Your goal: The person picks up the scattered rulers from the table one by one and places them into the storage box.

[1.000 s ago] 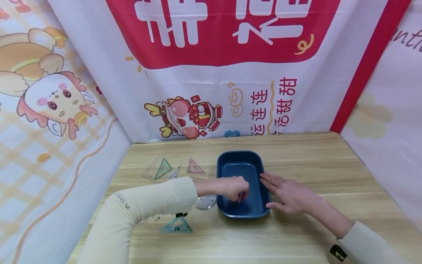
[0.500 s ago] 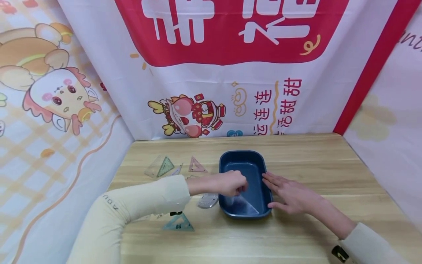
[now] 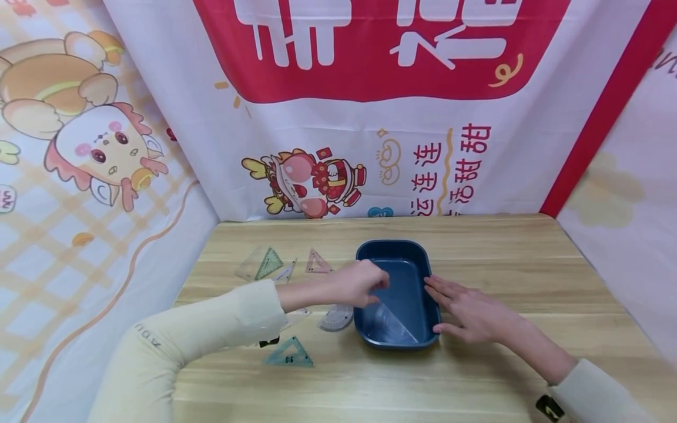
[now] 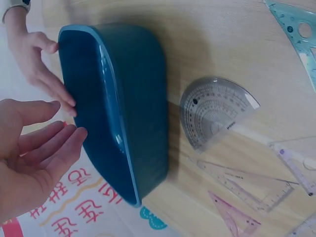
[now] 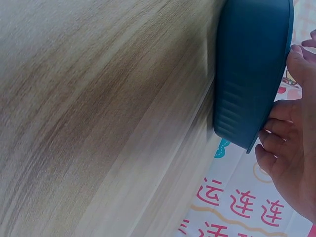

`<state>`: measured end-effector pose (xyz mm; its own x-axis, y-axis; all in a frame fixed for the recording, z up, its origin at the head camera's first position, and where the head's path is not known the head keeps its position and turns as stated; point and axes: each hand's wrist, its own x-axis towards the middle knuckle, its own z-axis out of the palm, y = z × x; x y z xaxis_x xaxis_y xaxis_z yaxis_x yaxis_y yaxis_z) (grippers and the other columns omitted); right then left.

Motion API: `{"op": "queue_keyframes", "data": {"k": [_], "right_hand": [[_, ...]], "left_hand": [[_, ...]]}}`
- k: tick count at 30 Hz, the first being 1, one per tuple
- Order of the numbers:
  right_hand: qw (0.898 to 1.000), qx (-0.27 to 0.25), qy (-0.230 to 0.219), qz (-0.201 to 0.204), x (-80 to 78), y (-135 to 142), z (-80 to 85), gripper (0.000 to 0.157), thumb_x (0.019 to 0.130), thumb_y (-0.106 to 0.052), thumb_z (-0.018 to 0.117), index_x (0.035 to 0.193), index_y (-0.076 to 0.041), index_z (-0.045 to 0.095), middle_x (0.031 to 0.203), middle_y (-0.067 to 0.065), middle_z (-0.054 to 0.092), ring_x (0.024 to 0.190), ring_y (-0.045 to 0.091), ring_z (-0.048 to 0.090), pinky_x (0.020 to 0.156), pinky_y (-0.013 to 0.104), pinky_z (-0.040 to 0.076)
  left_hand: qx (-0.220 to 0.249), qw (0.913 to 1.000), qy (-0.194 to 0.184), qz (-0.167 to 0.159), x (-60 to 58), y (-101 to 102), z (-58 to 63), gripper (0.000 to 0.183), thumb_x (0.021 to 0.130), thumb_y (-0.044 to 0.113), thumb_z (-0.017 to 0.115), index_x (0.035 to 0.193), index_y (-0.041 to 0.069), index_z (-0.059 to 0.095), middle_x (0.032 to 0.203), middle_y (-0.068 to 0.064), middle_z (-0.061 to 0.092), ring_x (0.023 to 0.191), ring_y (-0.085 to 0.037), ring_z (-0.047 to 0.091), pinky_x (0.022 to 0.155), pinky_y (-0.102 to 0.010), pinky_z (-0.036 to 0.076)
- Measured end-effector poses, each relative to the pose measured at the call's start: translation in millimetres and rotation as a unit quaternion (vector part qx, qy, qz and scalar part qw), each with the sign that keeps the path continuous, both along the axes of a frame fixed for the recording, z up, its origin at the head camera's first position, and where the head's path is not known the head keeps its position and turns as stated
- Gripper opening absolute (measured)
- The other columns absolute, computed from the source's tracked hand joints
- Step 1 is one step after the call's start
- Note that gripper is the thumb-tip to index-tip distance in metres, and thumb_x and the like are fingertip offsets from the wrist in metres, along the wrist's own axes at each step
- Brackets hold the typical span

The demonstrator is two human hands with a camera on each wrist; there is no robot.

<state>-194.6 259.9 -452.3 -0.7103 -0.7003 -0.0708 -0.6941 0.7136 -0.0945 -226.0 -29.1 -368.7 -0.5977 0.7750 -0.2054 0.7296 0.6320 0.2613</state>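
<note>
A deep blue rectangular box (image 3: 407,294) stands on the table. My left hand (image 3: 359,283) hovers over its left rim; in the left wrist view the fingers (image 4: 64,148) are loosely bent with nothing between them. On the box floor, at the near end, lies a clear triangular piece (image 3: 396,326), seemingly a set square. My right hand (image 3: 473,311) rests its fingertips against the box's right rim, fingers fairly straight. Just left of the box is a clear protractor (image 4: 217,111), partly behind the left forearm in the head view.
Left of the box lie a teal set square (image 3: 291,352), a green set square (image 3: 268,263), a pink set square (image 3: 317,261) and several clear ones, such as a clear set square (image 4: 247,185). A printed cloth (image 3: 317,129) hangs behind the table.
My left hand has risen from inside the box and drawn back left, its fingers loosening. The clear triangular piece now shows on the box floor. The right hand stays at the rim.
</note>
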Motion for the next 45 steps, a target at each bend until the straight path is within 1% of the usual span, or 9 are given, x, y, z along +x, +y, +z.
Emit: {"op": "queue_keyframes", "data": {"k": [5,11,17,22,27,32,36,40,45], "right_hand": [[1.000,0.000,0.008,0.001,0.3,0.4,-0.9,0.081,0.094,-0.059,0.055,0.152,-0.005,0.038,0.164,0.014,0.028,0.149,0.035,0.031,0.109,0.055,0.043],[1.000,0.003,0.020,0.003,0.5,0.1,-2.1,0.082,0.094,-0.060,0.055,0.152,-0.005,0.039,0.163,0.014,0.029,0.149,0.035,0.032,0.108,0.055,0.045],[1.000,0.005,0.022,0.006,-0.8,-0.6,-1.7,0.082,0.094,-0.060,0.055,0.151,-0.004,0.039,0.163,0.015,0.030,0.149,0.035,0.032,0.109,0.054,0.045],[1.000,0.006,0.028,0.008,-1.8,-1.5,0.5,0.082,0.094,-0.060,0.055,0.151,-0.004,0.040,0.162,0.015,0.031,0.149,0.035,0.032,0.109,0.054,0.045],[0.999,-0.002,0.038,0.010,0.4,-1.4,-0.5,0.081,0.094,-0.060,0.055,0.150,-0.004,0.041,0.161,0.015,0.033,0.147,0.035,0.035,0.108,0.052,0.046],[0.999,-0.012,0.048,0.016,2.6,-1.5,-3.8,0.080,0.094,-0.059,0.056,0.149,-0.003,0.043,0.160,0.016,0.035,0.146,0.035,0.038,0.108,0.051,0.046],[0.999,-0.015,0.048,0.016,2.5,-1.5,-5.6,0.079,0.094,-0.058,0.057,0.149,-0.003,0.043,0.161,0.016,0.034,0.147,0.035,0.037,0.109,0.051,0.045],[0.999,-0.007,0.038,0.013,2.0,-1.1,-5.3,0.079,0.095,-0.058,0.055,0.150,-0.003,0.041,0.162,0.016,0.032,0.148,0.035,0.034,0.111,0.051,0.043],[1.000,-0.003,0.029,0.009,2.1,-0.9,-3.7,0.080,0.095,-0.059,0.054,0.151,-0.004,0.040,0.162,0.015,0.031,0.149,0.035,0.033,0.112,0.052,0.042]], "left_hand": [[-0.011,0.9990,0.008,0.042,0.5,-12.6,6.8,0.036,0.090,0.024,0.074,0.123,0.010,0.066,0.118,-0.005,0.071,0.107,-0.015,0.068,0.086,-0.020,0.056],[-0.025,0.9941,0.018,0.104,2.5,-29.8,0.9,0.048,0.088,0.028,0.077,0.129,0.009,0.062,0.126,-0.007,0.068,0.115,-0.017,0.065,0.093,-0.028,0.057],[-0.021,0.9903,0.028,0.135,8.4,-50.3,-16.1,0.059,0.082,0.026,0.082,0.132,0.005,0.058,0.131,-0.012,0.063,0.117,-0.024,0.064,0.097,-0.034,0.055],[-0.028,0.9857,0.025,0.164,13.3,-61.2,-38.6,0.066,0.079,0.027,0.084,0.133,0.001,0.056,0.128,-0.016,0.062,0.110,-0.027,0.064,0.093,-0.036,0.056],[-0.035,0.9825,0.022,0.182,14.5,-63.4,-66.3,0.061,0.078,0.033,0.082,0.124,0.000,0.060,0.111,-0.012,0.064,0.093,-0.020,0.063,0.079,-0.029,0.056],[-0.043,0.9810,0.043,0.184,16.3,-60.8,-87.2,0.058,0.076,0.039,0.083,0.115,0.001,0.062,0.102,-0.009,0.063,0.089,-0.019,0.058,0.075,-0.027,0.054],[-0.067,0.9754,0.057,0.202,16.5,-55.7,-97.5,0.058,0.073,0.045,0.084,0.108,0.004,0.063,0.104,-0.010,0.061,0.092,-0.022,0.057,0.072,-0.030,0.054],[-0.087,0.9709,0.070,0.212,15.6,-50.6,-103.9,0.058,0.073,0.051,0.083,0.104,0.006,0.063,0.106,-0.011,0.060,0.098,-0.026,0.057,0.075,-0.034,0.056],[-0.079,0.9702,0.064,0.220,14.9,-47.2,-106.1,0.042,0.074,0.038,0.084,0.094,0.007,0.065,0.105,-0.011,0.061,0.100,-0.028,0.057,0.084,-0.039,0.056]]}}
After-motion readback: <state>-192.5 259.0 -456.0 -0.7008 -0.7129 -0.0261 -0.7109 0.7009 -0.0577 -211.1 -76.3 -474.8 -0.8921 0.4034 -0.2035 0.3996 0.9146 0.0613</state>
